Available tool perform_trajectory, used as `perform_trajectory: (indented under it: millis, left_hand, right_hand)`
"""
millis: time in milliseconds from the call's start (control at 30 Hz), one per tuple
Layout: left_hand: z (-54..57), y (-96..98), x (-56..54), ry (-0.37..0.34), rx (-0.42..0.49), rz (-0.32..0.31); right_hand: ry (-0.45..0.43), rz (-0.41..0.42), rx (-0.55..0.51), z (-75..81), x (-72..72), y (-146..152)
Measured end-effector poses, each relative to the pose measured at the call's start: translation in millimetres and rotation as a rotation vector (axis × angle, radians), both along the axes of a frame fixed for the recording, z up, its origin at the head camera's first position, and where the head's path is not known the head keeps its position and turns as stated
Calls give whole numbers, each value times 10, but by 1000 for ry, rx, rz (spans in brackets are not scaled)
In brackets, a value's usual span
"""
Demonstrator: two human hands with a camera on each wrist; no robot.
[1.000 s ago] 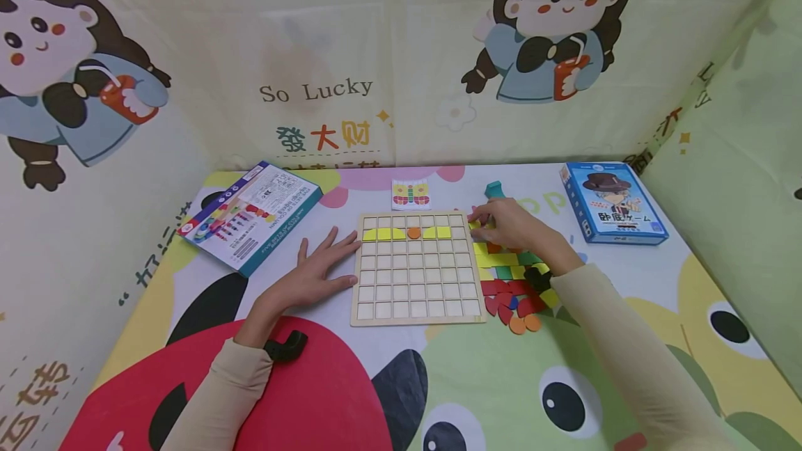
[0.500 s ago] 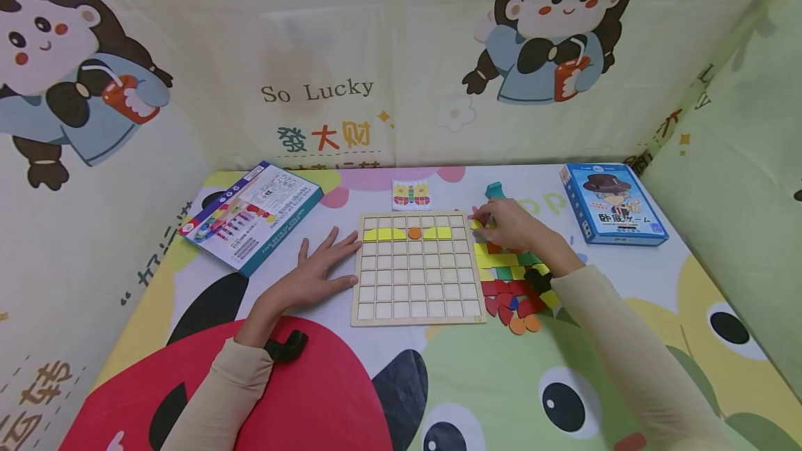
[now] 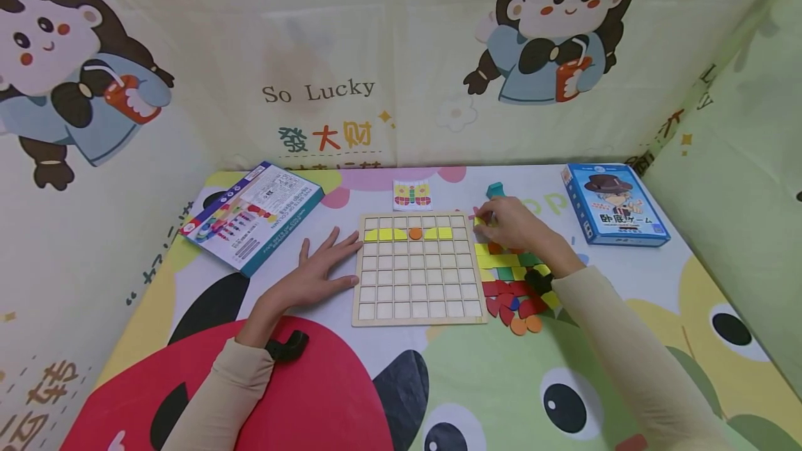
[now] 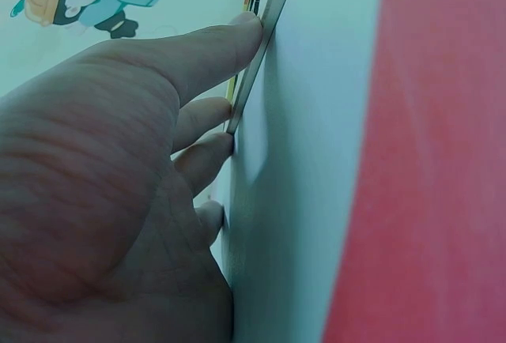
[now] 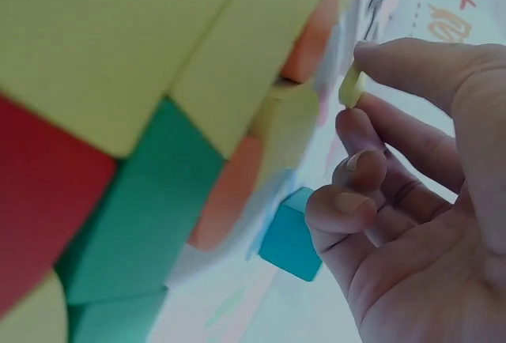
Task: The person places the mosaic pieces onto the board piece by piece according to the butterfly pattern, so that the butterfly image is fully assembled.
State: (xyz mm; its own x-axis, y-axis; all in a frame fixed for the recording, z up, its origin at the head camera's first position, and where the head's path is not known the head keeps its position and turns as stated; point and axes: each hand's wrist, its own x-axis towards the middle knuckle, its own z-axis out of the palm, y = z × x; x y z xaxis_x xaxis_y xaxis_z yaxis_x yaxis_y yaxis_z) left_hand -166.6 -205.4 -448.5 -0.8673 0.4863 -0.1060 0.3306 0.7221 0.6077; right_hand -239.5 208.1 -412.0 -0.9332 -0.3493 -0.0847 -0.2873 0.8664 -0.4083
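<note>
A wooden grid board (image 3: 420, 321) lies on the table, with yellow pieces (image 3: 382, 234) and an orange disc (image 3: 415, 234) along its second row. Fingers spread, my left hand (image 3: 316, 275) rests at the board's left edge, thumb and fingertips touching its side in the left wrist view. My right hand (image 3: 516, 227) is just off the board's upper right side. In the right wrist view its thumb and index finger pinch a small yellow piece (image 5: 353, 88); the other fingers are curled and hold nothing. A butterfly pattern card (image 3: 412, 195) lies behind the board.
Loose yellow, green, red and orange pieces (image 3: 501, 260) crowd the board's right side. A teal block (image 3: 495, 190) is beyond the right hand. One box (image 3: 253, 218) lies at the back left, a blue box (image 3: 617, 204) at the back right.
My right hand has shifted slightly right, away from the board's edge, still pinching the yellow piece. My left hand and the pieces on the board have stayed in place.
</note>
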Motion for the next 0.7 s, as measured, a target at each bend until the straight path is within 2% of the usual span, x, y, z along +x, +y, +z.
perform_trajectory:
  millis: [267, 700]
  left_hand:
    - [-17, 1, -10, 4, -4, 1]
    - [-4, -1, 5, 6, -9, 0]
  right_hand:
    - [18, 124, -59, 8, 31, -97]
    - [67, 219, -61, -32, 48, -222]
